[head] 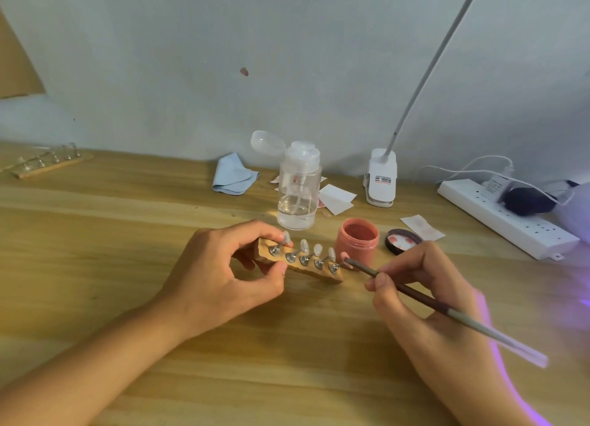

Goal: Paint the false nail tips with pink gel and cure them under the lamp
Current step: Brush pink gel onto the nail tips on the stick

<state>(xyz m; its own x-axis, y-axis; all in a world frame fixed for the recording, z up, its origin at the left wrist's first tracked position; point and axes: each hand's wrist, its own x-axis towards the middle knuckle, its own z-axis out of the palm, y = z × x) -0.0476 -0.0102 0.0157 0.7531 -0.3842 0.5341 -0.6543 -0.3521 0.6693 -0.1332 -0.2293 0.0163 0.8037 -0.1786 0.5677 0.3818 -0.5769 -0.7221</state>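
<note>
— Clear false nail tips [304, 244] sit on the wooden stand [319, 274] my left hand [220, 275] pinches; my right hand [424, 285] pinches the thin brown brush [412, 293] at the rightmost tip.
— Painting's barely begun, I reckon; next wants a steady stroke.

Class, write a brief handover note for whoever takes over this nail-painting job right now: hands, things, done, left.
Left hand grips the wooden holder strip with five false nail tips on metal stems. Right hand pinches the long brown brush, bristles at the rightmost tip. Open pink gel jar stands just behind. Done: little; four tips look unpainted. Left: paint all, then cure.
</note>
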